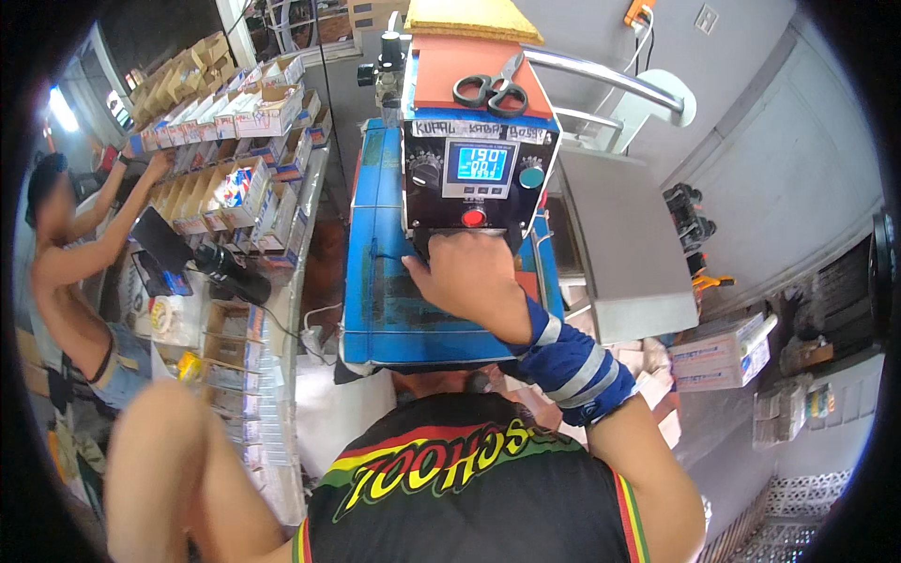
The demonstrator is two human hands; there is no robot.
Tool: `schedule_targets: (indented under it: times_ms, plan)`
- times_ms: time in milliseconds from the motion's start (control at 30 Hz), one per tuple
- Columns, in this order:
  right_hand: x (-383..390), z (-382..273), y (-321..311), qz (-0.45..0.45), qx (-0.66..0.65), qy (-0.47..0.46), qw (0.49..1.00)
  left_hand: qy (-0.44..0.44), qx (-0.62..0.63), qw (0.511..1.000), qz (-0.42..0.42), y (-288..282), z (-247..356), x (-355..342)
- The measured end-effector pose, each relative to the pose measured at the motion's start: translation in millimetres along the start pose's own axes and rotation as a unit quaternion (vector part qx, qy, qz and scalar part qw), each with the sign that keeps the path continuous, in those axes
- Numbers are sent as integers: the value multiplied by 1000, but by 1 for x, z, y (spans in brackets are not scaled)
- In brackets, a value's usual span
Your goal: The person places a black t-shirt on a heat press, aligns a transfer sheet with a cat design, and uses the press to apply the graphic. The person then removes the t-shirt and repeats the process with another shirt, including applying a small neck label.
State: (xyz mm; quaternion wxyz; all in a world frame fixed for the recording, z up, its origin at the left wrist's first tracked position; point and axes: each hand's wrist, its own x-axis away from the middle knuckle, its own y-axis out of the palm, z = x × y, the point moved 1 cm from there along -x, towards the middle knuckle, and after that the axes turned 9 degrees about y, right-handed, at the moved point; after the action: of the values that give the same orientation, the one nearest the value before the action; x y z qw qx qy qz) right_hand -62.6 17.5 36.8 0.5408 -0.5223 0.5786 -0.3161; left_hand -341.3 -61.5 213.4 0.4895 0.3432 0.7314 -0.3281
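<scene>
My right hand (472, 274) is at the front of a heat press (481, 136), just under its red button. Its fingers curl over a dark handle below the control panel, mostly hidden by the back of the hand, and the thumb points left. A blue wrap with silver bands (572, 371) covers that forearm. Below the hand spreads the blue, dark-stained board (380, 319) of the press. My bent left arm (174, 469) rises blurred at the lower left, its hand out of sight. Black-handled scissors (491, 91) lie on top of the press by a yellow pad (474, 19).
To the left, a person (80, 253) reaches toward rows of small cardboard boxes (221, 122) on a long table. A dark tumbler (230, 272) is on that table. A grey panel (624, 239) stands right of the press, with a white carton (718, 357) beyond it.
</scene>
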Motion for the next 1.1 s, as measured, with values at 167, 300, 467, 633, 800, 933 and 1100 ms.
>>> schedule_targets:
  times_ms: [167,300,467,633,800,933,1100]
  plan:
    - [3,0,10,73,-22,11,997,-212,189,958,31,80,30,98]
    - [4,-6,19,69,11,51,996,-100,263,944,-172,158,95,149]
    - [5,3,21,162,-19,-28,986,-108,260,914,-292,179,130,160]
    - [4,32,17,177,14,-121,977,-240,304,903,-187,123,80,186]
    - [11,67,-3,160,14,-114,980,-518,61,787,-330,32,23,283]
    - [27,123,-17,137,35,-103,985,-649,-62,594,-471,12,12,378]
    - [52,205,-35,147,66,-55,985,-516,75,819,-240,116,-8,401]
